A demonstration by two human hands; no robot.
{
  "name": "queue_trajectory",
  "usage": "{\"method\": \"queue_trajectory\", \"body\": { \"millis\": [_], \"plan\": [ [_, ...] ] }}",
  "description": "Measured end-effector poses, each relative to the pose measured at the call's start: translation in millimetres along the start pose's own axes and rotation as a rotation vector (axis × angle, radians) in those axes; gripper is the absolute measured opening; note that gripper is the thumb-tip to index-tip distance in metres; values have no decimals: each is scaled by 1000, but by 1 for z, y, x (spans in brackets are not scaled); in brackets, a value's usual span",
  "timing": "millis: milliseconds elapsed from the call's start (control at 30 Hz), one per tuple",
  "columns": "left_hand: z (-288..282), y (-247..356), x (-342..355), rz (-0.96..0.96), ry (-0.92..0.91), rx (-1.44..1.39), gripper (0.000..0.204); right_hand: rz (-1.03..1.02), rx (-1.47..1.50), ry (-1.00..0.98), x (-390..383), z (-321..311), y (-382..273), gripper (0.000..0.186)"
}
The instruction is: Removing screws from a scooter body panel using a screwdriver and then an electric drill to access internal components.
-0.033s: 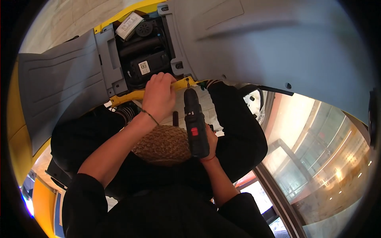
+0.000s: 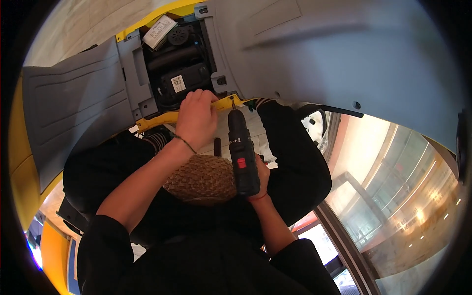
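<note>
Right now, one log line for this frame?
left hand: pressed on yellow plastic panel edge | right hand: gripping black cordless drill | bit at edge | grey plastic cover above

Cordless drill at yellow panel edge, both hands engaged.
Right hand [image 2: 261,178] wrapped around grip of black cordless drill [image 2: 242,152], bit tip meeting yellow trim strip [image 2: 162,118]. Left hand [image 2: 196,118] pressed flat on same strip, just beside the bit. Grey plastic panels [image 2: 73,103] either side of open compartment with black components [image 2: 179,64]. Woven tan hat [image 2: 201,179] below the drill.
</note>
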State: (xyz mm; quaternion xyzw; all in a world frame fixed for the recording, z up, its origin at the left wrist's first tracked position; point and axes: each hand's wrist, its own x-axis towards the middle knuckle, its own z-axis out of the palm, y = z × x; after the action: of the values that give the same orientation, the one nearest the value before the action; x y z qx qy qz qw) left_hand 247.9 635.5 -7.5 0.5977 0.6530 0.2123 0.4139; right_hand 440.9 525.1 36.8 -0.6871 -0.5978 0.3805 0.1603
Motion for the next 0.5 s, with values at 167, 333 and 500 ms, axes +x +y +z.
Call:
{"method": "queue_trajectory", "body": {
  "millis": [167,333,500],
  "plan": [
    [0,-2,3,-41,-34,16,14,17,26,-12,-7,-7,-2,38],
    [-6,0,3,-17,-74,57,16,44,41,-2,-12,-10,-8,30],
    [-9,11,-5,110,44,116,21,112,274,42,-20,-17,-24,20]
  ]
}}
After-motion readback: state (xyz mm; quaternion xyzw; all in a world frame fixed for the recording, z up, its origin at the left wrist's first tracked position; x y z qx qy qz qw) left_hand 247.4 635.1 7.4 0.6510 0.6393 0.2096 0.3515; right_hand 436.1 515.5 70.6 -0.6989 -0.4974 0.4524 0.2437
